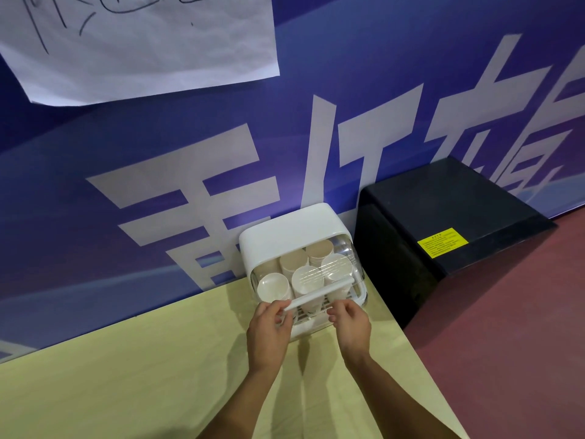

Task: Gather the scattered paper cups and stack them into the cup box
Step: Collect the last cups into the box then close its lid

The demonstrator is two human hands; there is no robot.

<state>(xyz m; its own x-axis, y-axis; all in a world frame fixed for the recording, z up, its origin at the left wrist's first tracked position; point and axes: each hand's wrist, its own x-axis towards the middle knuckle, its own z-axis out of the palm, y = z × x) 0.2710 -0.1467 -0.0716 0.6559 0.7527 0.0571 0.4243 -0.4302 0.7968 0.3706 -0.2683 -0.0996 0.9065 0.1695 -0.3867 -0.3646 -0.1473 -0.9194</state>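
A white cup box (292,231) with a clear roll-front lid stands at the table's far right corner against the wall. Several paper cups (306,280) sit inside it, some upright and white inside, some brown at the back. The lid's white handle bar (319,294) crosses the front. My left hand (269,327) pinches the left end of that bar. My right hand (351,323) has its fingers curled at the box's front, just under the bar's right part; whether it holds the bar is unclear.
The box rests on a pale yellow-green table (142,375). A black cabinet (443,223) with a yellow label stands right of the table on a red floor. A blue banner wall with white characters and a paper sheet (142,45) rises behind.
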